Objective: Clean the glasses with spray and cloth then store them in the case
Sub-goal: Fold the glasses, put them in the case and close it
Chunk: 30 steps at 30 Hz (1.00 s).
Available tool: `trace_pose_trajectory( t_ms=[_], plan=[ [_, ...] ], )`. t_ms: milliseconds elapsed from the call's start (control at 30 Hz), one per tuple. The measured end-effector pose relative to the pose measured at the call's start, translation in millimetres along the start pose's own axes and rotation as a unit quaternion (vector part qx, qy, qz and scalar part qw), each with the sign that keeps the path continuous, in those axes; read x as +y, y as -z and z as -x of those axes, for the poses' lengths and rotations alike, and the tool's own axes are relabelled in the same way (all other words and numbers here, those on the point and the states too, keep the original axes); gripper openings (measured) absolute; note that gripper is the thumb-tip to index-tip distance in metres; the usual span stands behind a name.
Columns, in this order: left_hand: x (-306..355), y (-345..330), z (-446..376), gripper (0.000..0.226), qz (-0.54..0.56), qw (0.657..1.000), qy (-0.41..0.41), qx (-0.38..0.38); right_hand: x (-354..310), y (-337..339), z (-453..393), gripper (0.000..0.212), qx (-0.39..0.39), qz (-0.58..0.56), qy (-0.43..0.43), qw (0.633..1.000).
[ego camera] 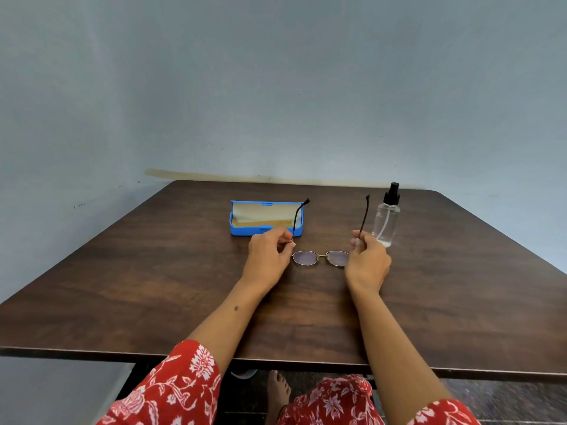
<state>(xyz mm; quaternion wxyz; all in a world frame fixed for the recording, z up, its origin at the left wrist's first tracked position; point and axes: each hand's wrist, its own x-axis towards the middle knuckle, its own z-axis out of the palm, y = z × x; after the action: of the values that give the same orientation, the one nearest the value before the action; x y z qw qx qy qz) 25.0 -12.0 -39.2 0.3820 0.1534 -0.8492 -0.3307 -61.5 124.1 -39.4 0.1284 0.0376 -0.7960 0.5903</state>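
Observation:
Thin gold-rimmed glasses (319, 257) are held just above the dark wooden table (153, 286), lenses down toward me, both black temple arms pointing up and away. My left hand (268, 256) pinches the left temple near its hinge. My right hand (368, 260) grips the right temple the same way. A blue case (265, 230) lies open behind my left hand, with a yellowish cloth inside it. A clear spray bottle (387, 219) with a black pump top stands upright just behind my right hand.
The table stands against a pale blue wall (276, 87), its near edge (306, 361) close to my lap. Bare tabletop stretches to the left and right of my arms.

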Motion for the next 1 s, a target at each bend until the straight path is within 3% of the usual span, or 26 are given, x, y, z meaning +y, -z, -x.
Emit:
trace_pose_trajectory(
  t_ms=[200,333,667,1000],
  plan=[
    [10,2,-1,0.020,-0.166,0.976,-0.111,-0.086,4,-3,-4,0.032,-0.007,-0.025,0.002,1.000],
    [11,2,-3,0.026,-0.248,0.949,-0.128,-0.149,4,0,-5,0.043,-0.012,-0.028,0.005,1.000],
    [12,7,-2,0.025,-0.268,0.943,-0.125,-0.153,7,5,-8,0.044,-0.050,-0.070,0.017,0.996],
    [13,11,-2,0.025,-0.280,0.940,-0.115,-0.156,5,18,-12,0.030,-0.136,-0.158,-0.017,0.978]
  ],
)
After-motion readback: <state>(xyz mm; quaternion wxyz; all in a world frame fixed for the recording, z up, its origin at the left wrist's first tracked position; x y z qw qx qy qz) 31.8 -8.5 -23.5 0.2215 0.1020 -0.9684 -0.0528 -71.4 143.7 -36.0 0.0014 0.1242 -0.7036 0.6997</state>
